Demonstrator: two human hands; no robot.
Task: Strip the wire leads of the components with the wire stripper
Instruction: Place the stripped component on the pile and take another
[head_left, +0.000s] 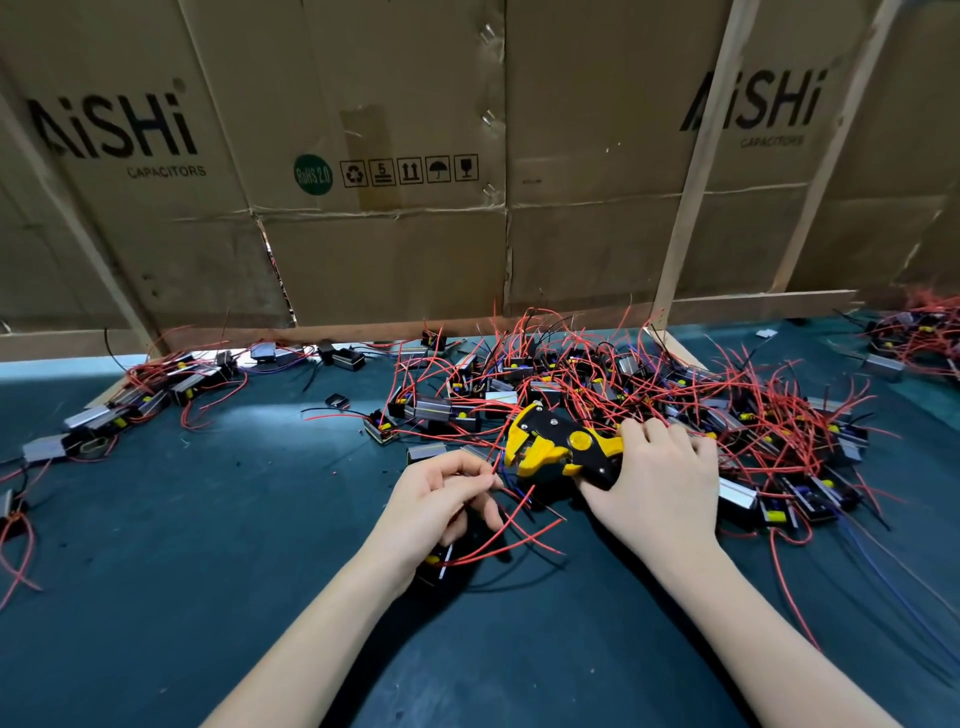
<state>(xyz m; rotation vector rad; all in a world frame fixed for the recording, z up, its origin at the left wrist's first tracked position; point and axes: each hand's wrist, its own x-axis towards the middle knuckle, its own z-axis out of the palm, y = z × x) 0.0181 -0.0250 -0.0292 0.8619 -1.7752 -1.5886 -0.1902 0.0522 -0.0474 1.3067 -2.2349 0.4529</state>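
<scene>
My left hand (436, 499) pinches a red lead (491, 470), its component (441, 564) under my palm. My right hand (660, 483) is curled round the wire stripper (558, 447), whose head meets the lead just past my left fingertips. Beyond my knuckles: tangled component pile (649, 395), then cardboard wall (395, 156).

Dark green table mat (208, 519), cardboard wall (395, 249) — AiSHi capacitor boxes — pale wooden slats (691, 218)
</scene>
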